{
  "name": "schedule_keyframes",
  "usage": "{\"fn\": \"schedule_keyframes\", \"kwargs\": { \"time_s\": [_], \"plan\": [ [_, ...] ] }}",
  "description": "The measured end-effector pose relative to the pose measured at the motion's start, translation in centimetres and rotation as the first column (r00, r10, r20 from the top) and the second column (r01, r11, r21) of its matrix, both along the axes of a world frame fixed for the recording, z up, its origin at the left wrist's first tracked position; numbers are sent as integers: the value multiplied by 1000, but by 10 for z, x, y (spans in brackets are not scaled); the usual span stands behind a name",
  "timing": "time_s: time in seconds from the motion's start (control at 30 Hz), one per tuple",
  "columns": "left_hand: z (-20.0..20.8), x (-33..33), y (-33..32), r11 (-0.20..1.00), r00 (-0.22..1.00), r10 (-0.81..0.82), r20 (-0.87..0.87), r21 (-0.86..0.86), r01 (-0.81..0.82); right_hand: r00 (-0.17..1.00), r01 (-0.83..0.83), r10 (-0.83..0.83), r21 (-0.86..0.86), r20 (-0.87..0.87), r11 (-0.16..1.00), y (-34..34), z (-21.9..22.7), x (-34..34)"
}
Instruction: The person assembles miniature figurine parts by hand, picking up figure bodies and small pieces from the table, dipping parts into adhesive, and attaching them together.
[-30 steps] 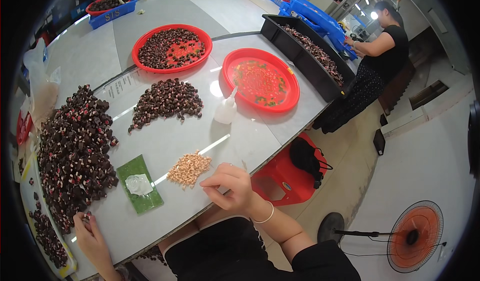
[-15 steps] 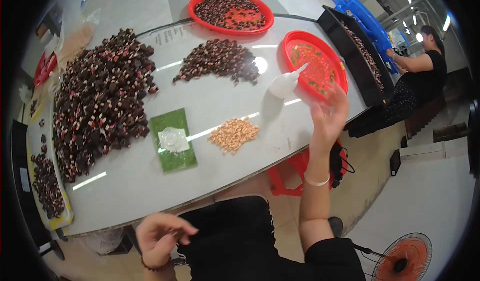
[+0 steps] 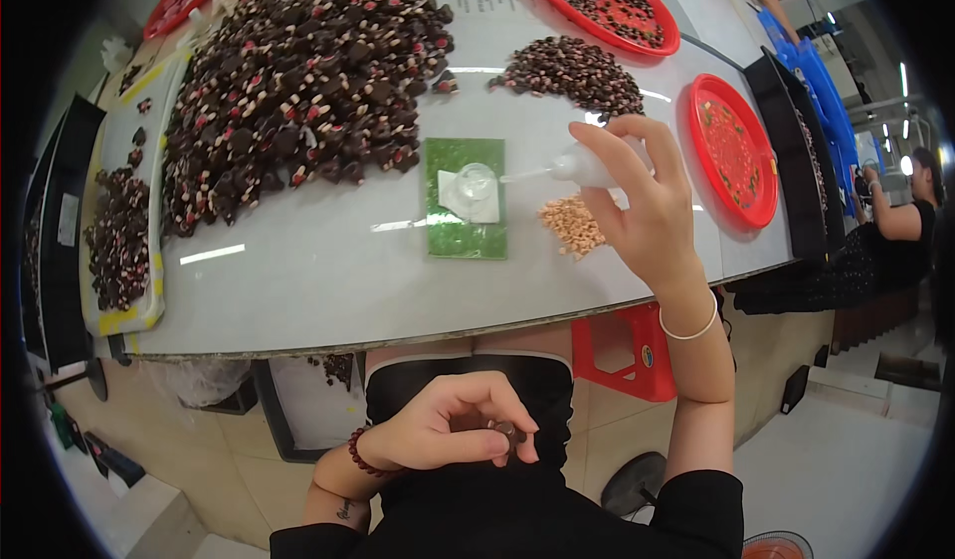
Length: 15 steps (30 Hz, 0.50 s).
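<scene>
My left hand [image 3: 453, 425] is low, in front of my body, its fingers pinching a small round dark brown piece [image 3: 509, 436]. Raised over the table, my right hand [image 3: 642, 186] curls around a white squeeze bottle [image 3: 589, 167], mostly hidden behind the fingers. The bottle lies tilted, its thin nozzle [image 3: 529, 174] pointing left towards a clear round dish [image 3: 477, 183]. Whether the tip touches the dish I cannot tell. Under the dish are a white sheet [image 3: 454, 204] and a green rectangular mat [image 3: 466, 244]. A heap of small tan pieces [image 3: 569, 225] lies beside the right hand.
A large heap of dark brown, cream and red pieces [image 3: 308, 82] covers the left of the table. A smaller dark heap [image 3: 577, 74] lies farther back. Two red trays [image 3: 768, 151] and a long black bin [image 3: 786, 121] stand at right; a red stool [image 3: 637, 385] is below.
The squeeze bottle stood upright on the table; now my right hand has it, tilted leftward by the dish. My left hand has come in front of my body. The view has shifted.
</scene>
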<state>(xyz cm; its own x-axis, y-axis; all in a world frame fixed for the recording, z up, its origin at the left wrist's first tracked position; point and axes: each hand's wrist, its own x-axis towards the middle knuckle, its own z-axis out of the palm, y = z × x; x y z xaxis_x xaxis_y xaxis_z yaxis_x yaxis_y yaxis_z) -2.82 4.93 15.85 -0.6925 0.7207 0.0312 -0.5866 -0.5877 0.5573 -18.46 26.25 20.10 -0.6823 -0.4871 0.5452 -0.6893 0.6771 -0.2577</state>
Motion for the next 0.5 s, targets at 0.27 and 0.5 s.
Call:
{"fn": "schedule_keyframes", "kwargs": {
  "time_s": [0.27,0.5],
  "plan": [
    [-10,7,-23,996,996,90,29,11,-90,915,10,84,230,-394,973,-16,1,-26],
    [-12,5,-27,985,980,165,-111,-37,-170,871,55,103,303,-481,951,-20,9,-28]
  ]
}}
